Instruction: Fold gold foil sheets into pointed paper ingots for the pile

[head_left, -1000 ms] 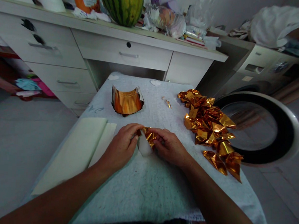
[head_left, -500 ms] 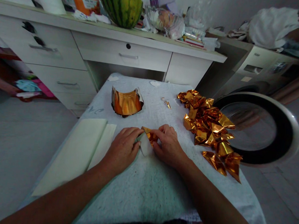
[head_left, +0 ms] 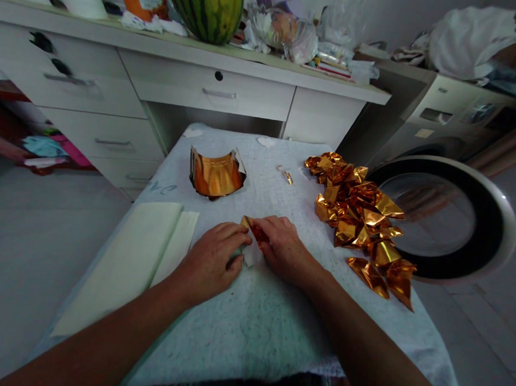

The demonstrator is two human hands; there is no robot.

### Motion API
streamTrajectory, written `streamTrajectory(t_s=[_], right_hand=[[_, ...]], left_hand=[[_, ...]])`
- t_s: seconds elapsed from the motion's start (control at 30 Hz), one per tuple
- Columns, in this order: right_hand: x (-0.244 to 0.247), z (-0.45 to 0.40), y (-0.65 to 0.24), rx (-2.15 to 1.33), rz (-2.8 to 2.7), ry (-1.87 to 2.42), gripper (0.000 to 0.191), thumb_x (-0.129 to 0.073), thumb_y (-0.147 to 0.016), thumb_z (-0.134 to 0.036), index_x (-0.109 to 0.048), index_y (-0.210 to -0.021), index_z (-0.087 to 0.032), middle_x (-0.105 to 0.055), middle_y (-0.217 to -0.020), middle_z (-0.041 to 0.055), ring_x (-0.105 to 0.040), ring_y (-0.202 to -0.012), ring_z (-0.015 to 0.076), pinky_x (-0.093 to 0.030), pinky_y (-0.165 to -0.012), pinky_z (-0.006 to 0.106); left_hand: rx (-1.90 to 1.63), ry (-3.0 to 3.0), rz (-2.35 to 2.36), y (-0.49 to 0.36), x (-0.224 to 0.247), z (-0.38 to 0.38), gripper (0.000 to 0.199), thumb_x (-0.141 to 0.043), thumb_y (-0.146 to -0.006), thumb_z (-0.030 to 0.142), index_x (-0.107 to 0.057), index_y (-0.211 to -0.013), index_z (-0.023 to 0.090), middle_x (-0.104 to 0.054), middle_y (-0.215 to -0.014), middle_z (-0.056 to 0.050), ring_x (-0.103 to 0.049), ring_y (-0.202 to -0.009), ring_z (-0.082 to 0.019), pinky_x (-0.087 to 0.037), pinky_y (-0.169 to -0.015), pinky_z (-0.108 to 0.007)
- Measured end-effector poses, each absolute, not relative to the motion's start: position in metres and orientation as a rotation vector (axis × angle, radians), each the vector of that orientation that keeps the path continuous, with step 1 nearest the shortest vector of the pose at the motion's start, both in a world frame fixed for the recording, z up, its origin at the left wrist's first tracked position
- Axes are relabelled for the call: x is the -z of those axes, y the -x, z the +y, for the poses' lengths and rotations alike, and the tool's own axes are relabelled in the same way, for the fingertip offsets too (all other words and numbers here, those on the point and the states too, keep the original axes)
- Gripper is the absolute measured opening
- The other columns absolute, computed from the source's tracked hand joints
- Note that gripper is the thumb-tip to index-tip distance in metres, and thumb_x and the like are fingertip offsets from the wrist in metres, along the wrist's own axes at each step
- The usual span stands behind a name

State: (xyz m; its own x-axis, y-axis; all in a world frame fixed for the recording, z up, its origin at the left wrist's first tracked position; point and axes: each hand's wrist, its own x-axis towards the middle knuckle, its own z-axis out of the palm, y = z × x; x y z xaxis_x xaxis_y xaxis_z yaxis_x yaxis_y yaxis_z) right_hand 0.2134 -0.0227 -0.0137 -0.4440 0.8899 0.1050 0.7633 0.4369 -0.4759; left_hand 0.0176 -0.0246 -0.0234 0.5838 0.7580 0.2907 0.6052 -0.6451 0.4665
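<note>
Gold foil piece (head_left: 259,237): lay partly folded near the middle of the table, between the two hands, its shiny side showing toward the right and a pale face toward the left; much of it was hidden by fingers.
Left hand (head_left: 215,259): reached in from the left, fingers bent and close together, the tips on the foil piece's left edge; the thumb stood a little apart below them, and whether it pinched the piece I cannot tell.
Right hand (head_left: 284,245): had its fingers bent together over the right side of the foil piece, pinching it against the thumb.
Pale paper (head_left: 125,255): lay flat and folded over beside the left forearm.
Curved foil stack (head_left: 217,176): stood beyond the left hand, bowed, its gold side facing the person.
Foil scrap (head_left: 287,177): lay small and narrow beyond the right hand.
Folded foil shapes (head_left: 361,214): sat heaped along the table's right side, two of them at the near end.
Table (head_left: 249,338): wore a pale blue cloth.
Backdrop: a white cabinet (head_left: 212,88) bore a cut watermelon (head_left: 208,12); to the right, a washing machine (head_left: 446,114) had its round door (head_left: 489,230) swung wide.
</note>
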Motion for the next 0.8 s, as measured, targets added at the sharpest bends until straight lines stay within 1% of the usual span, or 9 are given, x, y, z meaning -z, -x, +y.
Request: streamTrajectory(t_s=[0.07,0.2,0.3,0.4,0.47,0.57,0.7,0.8], right_hand=[[0.0137,-0.0231,-0.2122,-0.490,-2.375,1.446,0.043,-0.050,-0.088,-0.008,-0.054,-0.129,-0.019,-0.057,-0.116,0.0102,-0.047,-0.102,0.0230,-0.039,-0.090,0.040],[0.0140,-0.0231,-0.2107,-0.441,-2.386,1.476,0.032,-0.050,-0.090,-0.011,-0.061,-0.119,-0.018,-0.054,-0.115,0.0108,-0.047,-0.100,0.0222,-0.040,-0.088,0.039],[0.0129,-0.0226,-0.2116,-0.444,-2.397,1.454,0.030,-0.049,-0.090,-0.012,-0.062,-0.116,-0.019,-0.054,-0.117,0.0103,-0.047,-0.100,0.0220,-0.040,-0.089,0.039],[0.0113,-0.0218,-0.2137,-0.458,-2.407,1.415,0.034,-0.049,-0.090,-0.011,-0.060,-0.120,-0.019,-0.055,-0.118,0.0098,-0.046,-0.102,0.0221,-0.039,-0.089,0.039],[0.0109,-0.0210,-0.2154,-0.475,-2.413,1.397,0.037,-0.048,-0.089,-0.010,-0.059,-0.124,-0.018,-0.055,-0.119,0.0101,-0.046,-0.102,0.0221,-0.039,-0.090,0.039],[0.0113,-0.0199,-0.2179,-0.482,-2.409,1.379,0.039,-0.047,-0.089,-0.010,-0.059,-0.125,-0.019,-0.056,-0.120,0.0100,-0.046,-0.102,0.0221,-0.039,-0.090,0.039],[0.0107,-0.0195,-0.2198,-0.463,-2.403,1.388,0.038,-0.049,-0.088,-0.011,-0.061,-0.123,-0.019,-0.057,-0.123,0.0098,-0.046,-0.103,0.0234,-0.038,-0.091,0.041],[0.0098,-0.0195,-0.2204,-0.473,-2.407,1.359,0.039,-0.049,-0.087,-0.010,-0.061,-0.123,-0.019,-0.058,-0.127,0.0094,-0.047,-0.107,0.0247,-0.037,-0.094,0.043]], left_hand=[[-0.649,-2.499,1.102,-0.0162,0.0218,-0.0251,0.030,-0.057,-0.077,0.009,-0.064,-0.105,0.016,-0.062,-0.121,-0.012,-0.054,-0.116,-0.027,-0.047,-0.101,-0.048],[-0.624,-2.487,1.079,-0.0132,0.0220,-0.0239,0.028,-0.056,-0.079,0.011,-0.064,-0.105,0.018,-0.060,-0.123,-0.010,-0.052,-0.119,-0.027,-0.045,-0.103,-0.047],[-0.618,-2.501,1.032,-0.0122,0.0219,-0.0239,0.030,-0.054,-0.081,0.010,-0.063,-0.108,0.020,-0.060,-0.124,-0.009,-0.052,-0.120,-0.025,-0.044,-0.104,-0.046],[-0.594,-2.533,0.924,-0.0124,0.0201,-0.0255,0.038,-0.054,-0.080,0.008,-0.061,-0.114,0.021,-0.058,-0.128,-0.009,-0.051,-0.123,-0.024,-0.044,-0.105,-0.044],[-0.584,-2.549,0.878,-0.0128,0.0193,-0.0263,0.039,-0.056,-0.080,0.009,-0.060,-0.117,0.021,-0.058,-0.130,-0.009,-0.051,-0.123,-0.024,-0.045,-0.105,-0.044],[-0.605,-2.566,0.875,-0.0129,0.0207,-0.0260,0.036,-0.058,-0.083,0.012,-0.060,-0.118,0.020,-0.060,-0.128,-0.010,-0.054,-0.121,-0.025,-0.047,-0.103,-0.045],[-0.661,-2.572,0.865,-0.0111,0.0251,-0.0240,0.030,-0.054,-0.088,0.013,-0.061,-0.117,0.020,-0.066,-0.121,-0.008,-0.059,-0.116,-0.022,-0.050,-0.100,-0.043],[-0.676,-2.580,0.821,-0.0097,0.0252,-0.0234,0.031,-0.052,-0.089,0.011,-0.060,-0.117,0.020,-0.067,-0.119,-0.007,-0.060,-0.115,-0.021,-0.050,-0.100,-0.042]])
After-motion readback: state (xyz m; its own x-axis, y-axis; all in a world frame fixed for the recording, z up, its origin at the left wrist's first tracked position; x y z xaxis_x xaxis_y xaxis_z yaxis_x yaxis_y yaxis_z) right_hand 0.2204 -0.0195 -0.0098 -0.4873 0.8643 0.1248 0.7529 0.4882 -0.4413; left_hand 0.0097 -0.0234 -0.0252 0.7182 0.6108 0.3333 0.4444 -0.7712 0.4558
